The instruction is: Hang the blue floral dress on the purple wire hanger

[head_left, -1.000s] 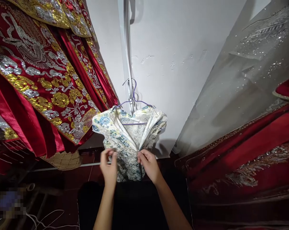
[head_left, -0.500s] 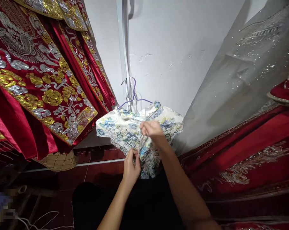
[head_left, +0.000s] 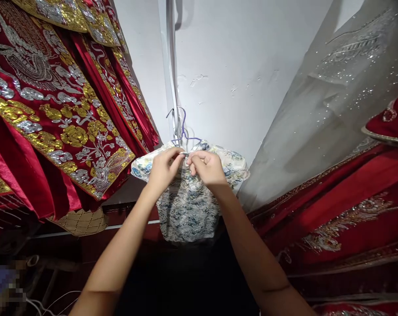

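Observation:
A short-sleeved floral blouse (head_left: 189,215), white with blue and yellow print, hangs on a purple hanger (head_left: 183,125) in front of me. My left hand (head_left: 165,169) pinches the blouse's neckline near the middle of its collar. Close beside it, my right hand (head_left: 207,167) also has its fingers closed on the neckline edge. The fingertips of both hands nearly meet just below the hanger. What exactly lies between them is too small to make out.
A metal pole (head_left: 168,66) runs down the white wall (head_left: 235,52). Red embroidered garments (head_left: 70,101) hang on the left. On the right are a sparkly pale gown (head_left: 317,109) and red embroidered cloth (head_left: 344,197). A tan quilted item (head_left: 83,221) sits low on the left.
My left hand has risen from the lower front to the neckline. My right hand has moved up slightly beside it. The blouse now hangs straighter, its lower front spread out.

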Available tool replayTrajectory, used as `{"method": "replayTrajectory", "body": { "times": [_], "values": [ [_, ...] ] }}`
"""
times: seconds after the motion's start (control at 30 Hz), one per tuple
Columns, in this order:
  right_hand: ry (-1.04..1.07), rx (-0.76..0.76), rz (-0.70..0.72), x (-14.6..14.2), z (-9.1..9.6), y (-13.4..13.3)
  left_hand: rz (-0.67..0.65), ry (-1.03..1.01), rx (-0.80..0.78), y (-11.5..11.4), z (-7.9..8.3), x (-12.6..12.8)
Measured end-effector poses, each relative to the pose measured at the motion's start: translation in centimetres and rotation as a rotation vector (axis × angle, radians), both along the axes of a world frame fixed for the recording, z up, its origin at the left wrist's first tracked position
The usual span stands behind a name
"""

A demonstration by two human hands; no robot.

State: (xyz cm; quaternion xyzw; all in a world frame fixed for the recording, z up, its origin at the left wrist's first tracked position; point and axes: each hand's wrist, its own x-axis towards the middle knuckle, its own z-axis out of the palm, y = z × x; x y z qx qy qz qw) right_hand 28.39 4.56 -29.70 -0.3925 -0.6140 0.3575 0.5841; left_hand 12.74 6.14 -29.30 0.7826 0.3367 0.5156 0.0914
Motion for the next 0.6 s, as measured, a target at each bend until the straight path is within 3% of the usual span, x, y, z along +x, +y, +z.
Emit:
{"method": "replayTrajectory", "body": {
  "times": [0.1, 0.2, 0.3, 0.43, 0.53, 0.6],
  "values": [
    [-0.065, -0.013, -0.046, 0.0, -1.2, 0.7, 0.015, 0.149, 0.109, 1.5, 0.7, -0.5],
    [-0.115, -0.018, -0.071, -0.4, -2.2, 1.1, 0.068, 0.173, 0.099, 1.5, -0.5, -1.1],
    [-0.058, -0.003, -0.04, -0.9, -2.2, 1.0, 0.055, 0.166, 0.038, 0.8, -1.0, -1.4],
    [-0.026, 0.044, -0.076, -1.5, -2.3, 1.3, 0.044, 0.171, 0.121, 0.0, 0.3, -0.7],
    [-0.108, -0.021, -0.109, -1.5, -4.6, 1.8, 0.14, -0.006, 0.179, -0.2, 1.2, -1.3],
    [-0.124, -0.098, -0.096, -1.3, -6.7, 1.6, 0.216, -0.272, 0.158, 0.3, 1.0, -3.1]
  ]
}}
